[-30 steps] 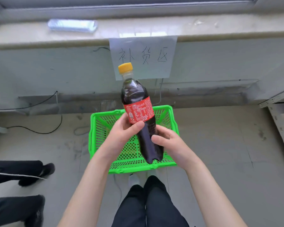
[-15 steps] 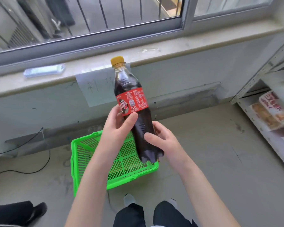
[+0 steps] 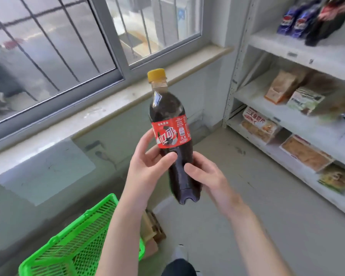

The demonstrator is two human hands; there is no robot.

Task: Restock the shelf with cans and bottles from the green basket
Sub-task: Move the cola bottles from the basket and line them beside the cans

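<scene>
A dark cola bottle [image 3: 168, 108] with a yellow cap and red label stands upright in the air at the centre. My left hand [image 3: 147, 168] grips its middle from the left, thumb across the front below the label. My right hand [image 3: 205, 176] holds its lower part from the right, thumb on the front. The green basket [image 3: 72, 242] sits on the floor at the lower left, partly hidden by my left forearm. The white shelf [image 3: 299, 50] stands at the right, with cola bottles [image 3: 311, 18] on its upper board.
Packaged snacks [image 3: 287, 90] lie on the shelf's middle and lower boards. A barred window and a stone sill [image 3: 112, 108] run along the left wall, with a paper sheet [image 3: 46, 172] taped below. A brown object [image 3: 151, 228] lies on the grey floor beside the basket.
My view has swung right and up from the basket toward the shelf. The bottle stays held in both hands and has been carried away from above the basket.
</scene>
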